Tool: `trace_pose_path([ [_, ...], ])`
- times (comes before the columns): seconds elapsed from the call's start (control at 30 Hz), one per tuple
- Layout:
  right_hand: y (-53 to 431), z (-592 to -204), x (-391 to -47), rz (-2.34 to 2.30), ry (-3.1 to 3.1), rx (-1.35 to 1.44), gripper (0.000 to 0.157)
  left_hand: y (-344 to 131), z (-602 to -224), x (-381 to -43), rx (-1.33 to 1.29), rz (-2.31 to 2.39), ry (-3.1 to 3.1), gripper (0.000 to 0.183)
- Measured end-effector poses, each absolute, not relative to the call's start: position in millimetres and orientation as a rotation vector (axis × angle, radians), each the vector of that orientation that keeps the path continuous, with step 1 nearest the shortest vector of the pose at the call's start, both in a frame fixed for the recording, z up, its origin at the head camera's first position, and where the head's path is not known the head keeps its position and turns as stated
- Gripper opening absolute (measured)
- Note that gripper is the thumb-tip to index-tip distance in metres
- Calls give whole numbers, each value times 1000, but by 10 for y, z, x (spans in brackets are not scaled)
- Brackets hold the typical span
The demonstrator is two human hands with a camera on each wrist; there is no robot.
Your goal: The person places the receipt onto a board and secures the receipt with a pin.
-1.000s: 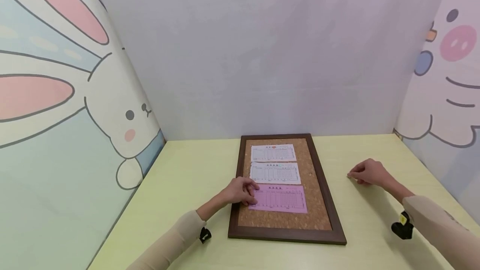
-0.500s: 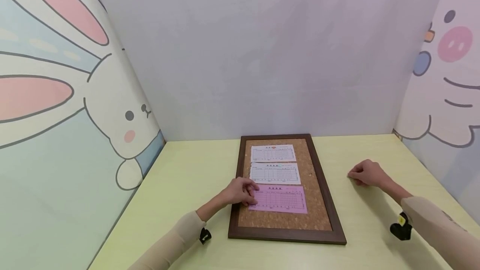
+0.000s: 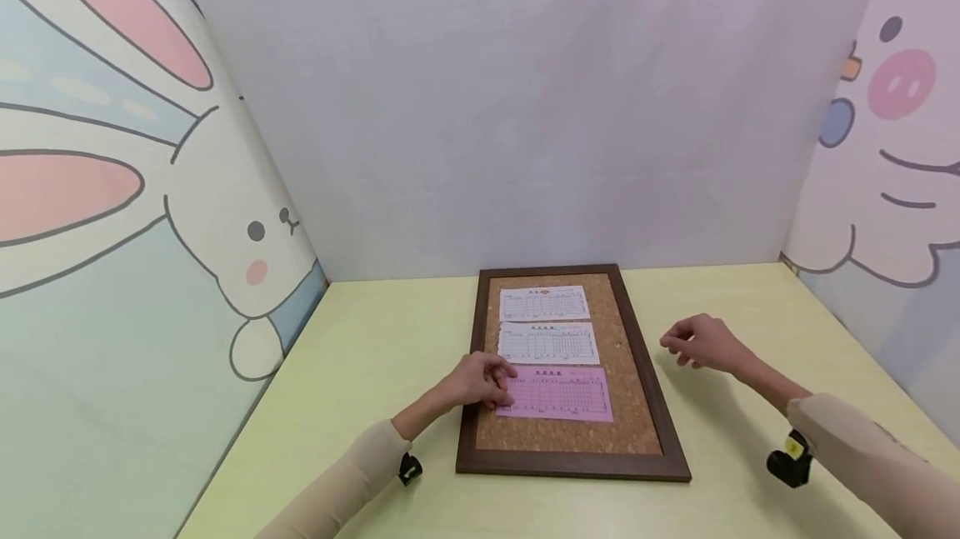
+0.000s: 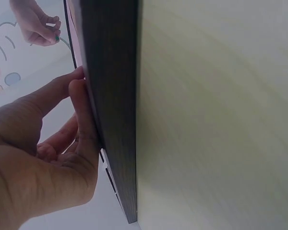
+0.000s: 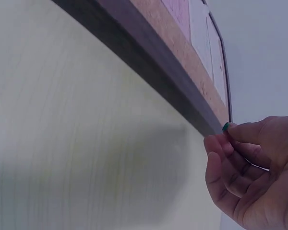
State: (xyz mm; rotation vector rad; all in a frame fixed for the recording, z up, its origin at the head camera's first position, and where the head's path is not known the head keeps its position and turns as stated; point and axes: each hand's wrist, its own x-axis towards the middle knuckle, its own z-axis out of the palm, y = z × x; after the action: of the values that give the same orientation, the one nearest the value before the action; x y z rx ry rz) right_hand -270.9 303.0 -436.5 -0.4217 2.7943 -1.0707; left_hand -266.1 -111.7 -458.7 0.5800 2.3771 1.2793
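Observation:
My left hand (image 3: 474,381) presses its fingertips on the left end of a pink printed slip (image 3: 562,395), which lies on a cork board (image 3: 562,439) with a dark brown frame. In the left wrist view the thumb and fingertips sit right at the frame's edge (image 4: 110,96), the slip mostly hidden behind it. To the right of the board, my right hand (image 3: 703,342) is raised above the table. It pinches a small green thumbtack (image 5: 225,127) between thumb and index finger, the other fingers loosely curled.
Above the pink slip, a white printed slip (image 3: 547,344) and another white slip (image 3: 543,303) lie in a column on the cork. Small coloured spots show at their top edges. The pale yellow table (image 3: 390,339) meets a grey wall (image 3: 450,147) behind and cartoon-printed side panels.
My right hand has lifted off the table and moved left toward the board with the thumbtack. The left hand stays on the pink slip; the view has shifted slightly.

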Motion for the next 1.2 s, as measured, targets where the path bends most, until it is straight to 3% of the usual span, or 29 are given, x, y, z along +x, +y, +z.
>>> trace_pose_path([
  [0.67,2166,-4453,-2430,-1142,2490,-641,14,-1109,-4601,-2685,571,1264,2381,32],
  [1.2,2067,-4515,-2423,-1129,2439,-615,12,-1101,-4589,-2683,558,1273,2391,30],
])
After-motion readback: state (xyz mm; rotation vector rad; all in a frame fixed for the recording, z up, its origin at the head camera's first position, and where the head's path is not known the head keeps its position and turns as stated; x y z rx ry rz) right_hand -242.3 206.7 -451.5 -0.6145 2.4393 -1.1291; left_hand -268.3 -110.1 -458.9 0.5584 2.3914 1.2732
